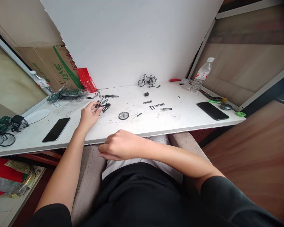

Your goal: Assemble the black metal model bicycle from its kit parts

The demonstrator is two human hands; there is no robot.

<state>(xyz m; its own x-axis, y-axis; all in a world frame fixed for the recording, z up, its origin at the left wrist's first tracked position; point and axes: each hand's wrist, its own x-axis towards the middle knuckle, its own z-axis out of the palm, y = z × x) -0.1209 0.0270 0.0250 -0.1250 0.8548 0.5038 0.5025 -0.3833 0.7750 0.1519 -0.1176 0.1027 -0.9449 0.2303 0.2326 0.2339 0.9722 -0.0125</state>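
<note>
My left hand [90, 115] rests on the white table [180, 121] and pinches a small dark part of a partly built miniature bicycle frame [104, 102]. A loose small wheel [123, 115] lies just right of it. My right hand [119, 145] hangs below the table's front edge over my lap, fingers curled, with nothing visible in it. A finished miniature bicycle [147, 80] stands at the back by the white wall. Several small metal parts [156, 105] lie scattered mid-table.
A black phone [56, 129] lies at the left, another phone [213, 110] at the right. A water bottle [201, 75] stands back right, a bag of parts [67, 94] and a red box [86, 80] back left. More model bicycles [4, 129] stand at the far left.
</note>
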